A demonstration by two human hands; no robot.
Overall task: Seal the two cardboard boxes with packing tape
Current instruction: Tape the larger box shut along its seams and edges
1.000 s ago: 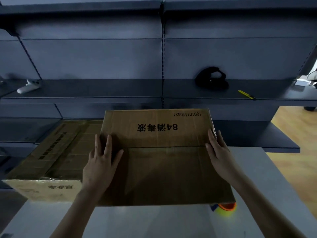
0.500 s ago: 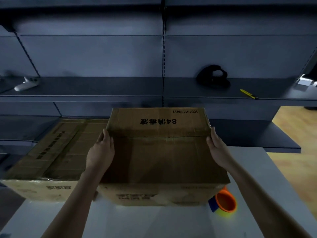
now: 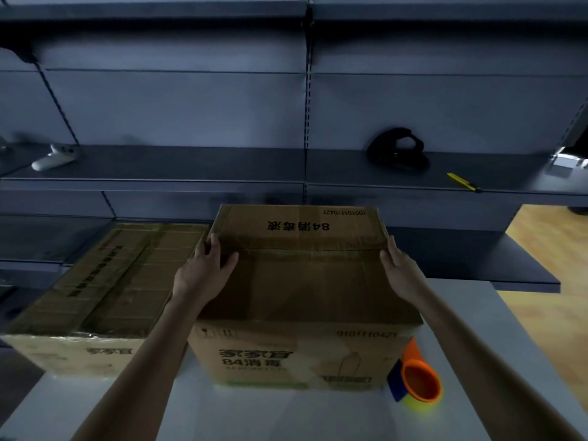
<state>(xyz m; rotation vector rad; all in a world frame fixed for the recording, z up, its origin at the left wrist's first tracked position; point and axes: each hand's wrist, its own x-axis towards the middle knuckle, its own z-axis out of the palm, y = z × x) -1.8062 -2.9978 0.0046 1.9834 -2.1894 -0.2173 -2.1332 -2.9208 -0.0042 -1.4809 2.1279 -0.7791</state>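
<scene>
The near box stands on the tabletop, right in front of the person, its 2 top flaps folded down so they meet along a seam across the lid. Both hands sit at the ends of that seam, probably to hold the flaps flat and the box square for taping. The left hand lies across the left top edge, fingers nearly straight and thumb spread onto the flap. The right hand presses flat against the right edge with its fingers extended. Neither hand holds anything.

The tape roll, with its orange core, lies on the tabletop touching the box's front right corner, within easy reach of the right hand. The second box sits just beside the near box on the left. A glossy strip runs along its top, so I judge it already sealed.

Behind the boxes, a shelf carries a white controller, a black object and a yellow knife, all well apart from the work.

The dim light makes it hard to say whether the near box's seam carries any tape. The side of the box hides how far the left fingers wrap down it. The box covers part of the roll, and I cannot identify the black object.
</scene>
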